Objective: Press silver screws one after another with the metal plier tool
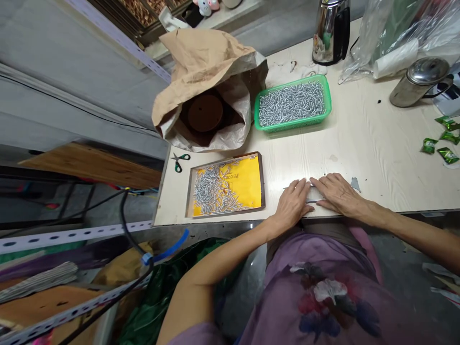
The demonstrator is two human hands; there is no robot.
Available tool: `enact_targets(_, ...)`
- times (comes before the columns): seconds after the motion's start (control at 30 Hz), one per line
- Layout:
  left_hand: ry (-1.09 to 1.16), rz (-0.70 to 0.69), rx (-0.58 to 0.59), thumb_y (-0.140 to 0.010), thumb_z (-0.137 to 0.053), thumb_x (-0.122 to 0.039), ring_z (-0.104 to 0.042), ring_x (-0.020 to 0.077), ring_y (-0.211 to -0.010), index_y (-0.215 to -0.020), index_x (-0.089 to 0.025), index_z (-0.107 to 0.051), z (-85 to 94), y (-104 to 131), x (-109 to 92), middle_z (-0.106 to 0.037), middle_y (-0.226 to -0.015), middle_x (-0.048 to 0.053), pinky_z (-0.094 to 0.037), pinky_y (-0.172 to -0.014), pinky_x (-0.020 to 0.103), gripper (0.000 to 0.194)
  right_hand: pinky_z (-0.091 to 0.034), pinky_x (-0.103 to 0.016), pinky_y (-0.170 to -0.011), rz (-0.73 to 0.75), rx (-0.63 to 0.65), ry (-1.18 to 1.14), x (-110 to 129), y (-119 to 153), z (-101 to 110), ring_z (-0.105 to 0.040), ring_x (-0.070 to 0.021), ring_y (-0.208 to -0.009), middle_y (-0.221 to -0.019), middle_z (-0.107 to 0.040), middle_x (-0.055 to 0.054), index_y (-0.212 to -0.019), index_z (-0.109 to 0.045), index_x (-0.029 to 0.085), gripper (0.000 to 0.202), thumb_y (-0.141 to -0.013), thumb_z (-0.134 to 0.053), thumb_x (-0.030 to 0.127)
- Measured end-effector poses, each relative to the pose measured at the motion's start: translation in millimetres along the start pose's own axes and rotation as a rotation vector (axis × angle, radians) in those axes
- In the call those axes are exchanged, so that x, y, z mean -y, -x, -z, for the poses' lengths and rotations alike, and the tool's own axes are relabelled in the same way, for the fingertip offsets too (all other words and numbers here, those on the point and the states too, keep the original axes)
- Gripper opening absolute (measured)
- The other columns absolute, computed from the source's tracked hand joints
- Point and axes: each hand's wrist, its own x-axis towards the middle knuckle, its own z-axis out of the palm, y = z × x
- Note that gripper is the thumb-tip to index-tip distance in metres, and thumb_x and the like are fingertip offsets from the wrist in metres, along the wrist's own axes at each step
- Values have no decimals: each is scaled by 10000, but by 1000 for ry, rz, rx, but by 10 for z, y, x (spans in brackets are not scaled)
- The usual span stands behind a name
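Observation:
A thin, flat, pale grey strip (315, 194) lies at the table's front edge, and I cannot make out its exact kind. My left hand (293, 200) covers one end, fingers together over the top and thumb along the near side. Over the other end is my right hand (335, 192), closed the same way. Much of the strip is hidden under both hands. To the left of them, a shallow tray (263, 189) with a yellow lining holds many small silvery metal pins (212, 189), heaped toward its left side.
Behind the tray stands an open brown paper sack (204, 57) beside a green basket (293, 127) full of similar pins. Scissors (178, 162) lie at the left table edge. A kettle (327, 33), a metal pot (413, 86) and green wrapped packets (429, 145) are farther right.

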Motion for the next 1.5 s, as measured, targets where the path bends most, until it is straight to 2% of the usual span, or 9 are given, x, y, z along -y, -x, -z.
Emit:
enact_targets(0.2, -8, -178, 154, -852, -667, -302, -533, 291, -1142, -1354, -106, -380, 17, -301, 82, -535, -1314, 179, -463, -993, 443, 610, -421, -399, -848, -63, -7, -67, -12, 117, -40, -520, -311, -1008, -1134, -600, -176, -1278, -494, 91, 575, -813, -680, 375)
enact_targets(0.37, -92, -140, 234, -870, -653, -384, -539, 282, -1042, -1268, -128, -467, 84, -358, 3, -586, -1135, 133, -484, -869, 419, 508, -432, -379, -786, -163, -9, 14, 72, 137, -87, -527, -300, -970, -1080, -614, -163, -1215, -539, 92, 473, -828, -685, 320)
enact_targets(0.57, -126, -84, 270, -932, -575, -355, -534, 244, -975, -1076, -154, -587, 65, -365, -78, -598, -982, 90, -458, -793, 358, 247, -384, -335, -697, -129, 10, 57, 130, 129, -141, -512, -245, -847, -876, -614, -109, -948, -628, 128, 90, -896, -560, 159)
enact_targets(0.8, -121, -49, 237, -993, -414, -422, -541, 241, -959, -929, -162, -627, -16, -396, -28, -616, -894, 90, -448, -748, 335, 343, -376, -321, -693, -99, -58, -12, 102, 92, -201, -504, -211, -778, -785, -595, -79, -840, -644, 147, 235, -930, -436, 84)
enact_targets(0.93, -78, -43, 111, -976, -454, -430, -569, 258, -1043, -1139, -153, -592, -109, -316, 20, -644, -1096, 128, -494, -848, 393, 350, -416, -339, -744, -114, -68, -93, -27, 94, -134, -523, -243, -884, -956, -622, -123, -1035, -639, 132, 193, -938, -503, 229)
enact_targets(1.07, -20, -63, -74, -978, -467, -349, -433, 299, -1361, -1393, -142, -418, -292, -83, -36, -481, -1436, 207, -410, -1076, 499, 467, -429, -367, -769, -30, -12, -173, -261, 46, -39, -539, -259, -913, -1030, -623, -130, -1164, -605, 154, 368, -912, -554, 416)
enact_targets(1.17, 18, -113, -91, -993, -425, -363, -317, 290, -1454, -1431, -138, -382, -432, 90, -172, -430, -1490, 213, -354, -1137, 512, 494, -395, -347, -746, -49, -12, -115, -393, -69, -28, -539, -243, -883, -949, -638, -120, -1060, -650, 157, 264, -952, -476, 323)
enact_targets(1.33, 102, -206, -45, -955, -456, -526, -302, 286, -1462, -1431, -144, -402, -520, 195, -328, -467, -1478, 180, -262, -1193, 522, 613, -324, -341, -702, -61, -35, 34, -512, -360, -25, -494, -233, -845, -858, -647, -107, -848, -676, 174, 247, -952, -459, 228)
enact_targets(1.5, 139, -199, -36, -908, -479, -609, -274, 308, -1471, -1440, -103, -393, -494, 129, -340, -444, -1481, 219, -249, -1192, 539, 739, -284, -347, -709, 15, -3, 93, -246, -602, 82, -475, -227, -852, -889, -655, -94, -883, -691, 188, 184, -916, -515, 149)
